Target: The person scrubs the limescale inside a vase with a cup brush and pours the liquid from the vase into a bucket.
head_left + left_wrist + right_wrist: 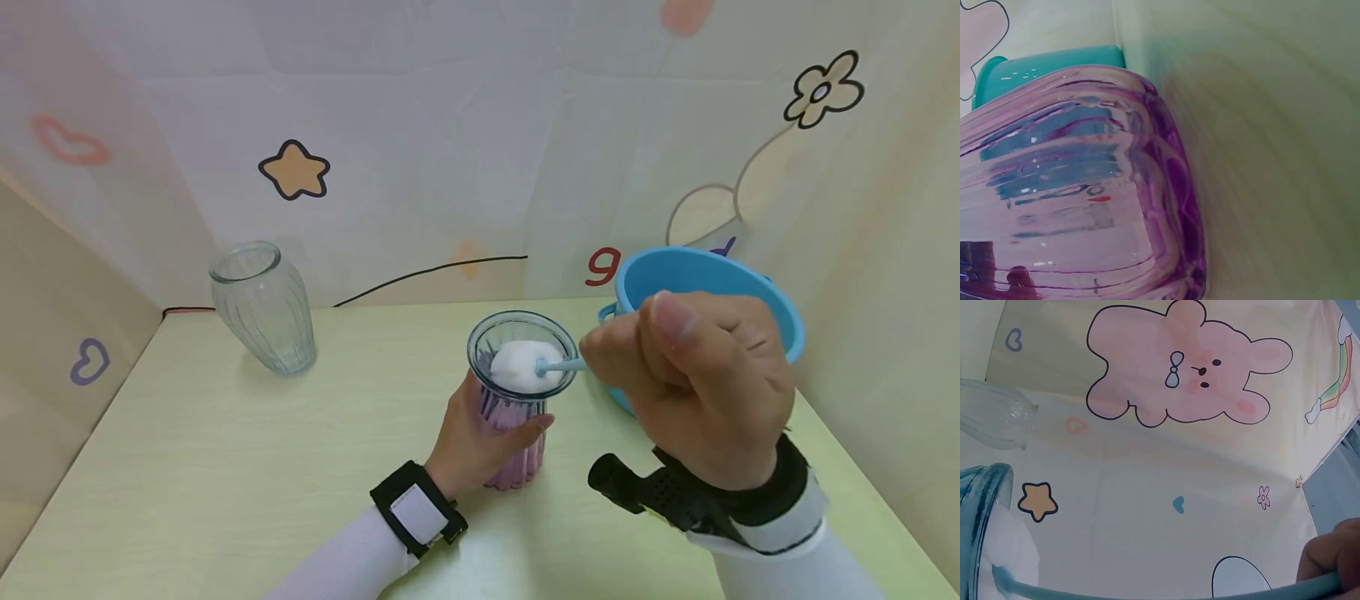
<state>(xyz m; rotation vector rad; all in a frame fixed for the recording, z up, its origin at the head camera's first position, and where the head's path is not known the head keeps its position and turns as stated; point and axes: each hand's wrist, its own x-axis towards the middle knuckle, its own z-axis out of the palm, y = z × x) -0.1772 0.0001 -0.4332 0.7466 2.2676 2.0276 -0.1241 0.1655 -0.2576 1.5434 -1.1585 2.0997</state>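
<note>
My left hand (474, 440) grips a ribbed glass vase (510, 410), purple in its lower part and clear at the rim, by its side, thumb across the front. In the left wrist view the vase's thick purple base (1172, 206) appears close up by the pale tabletop. My right hand (697, 383) holds the light blue handle (564, 365) of a sponge bottle brush, fingers curled round it. The brush's white sponge head (521, 367) sits in the vase's mouth. In the right wrist view the handle (1147, 594) runs from the sponge (1013, 547) to my fingers (1329, 553).
A clear ribbed glass vase (270, 312) stands at the back left of the pale table (225, 467). Behind my right hand is a blue bucket (783, 312), partly hidden by it. A patterned cloth (420, 150) hangs behind the table.
</note>
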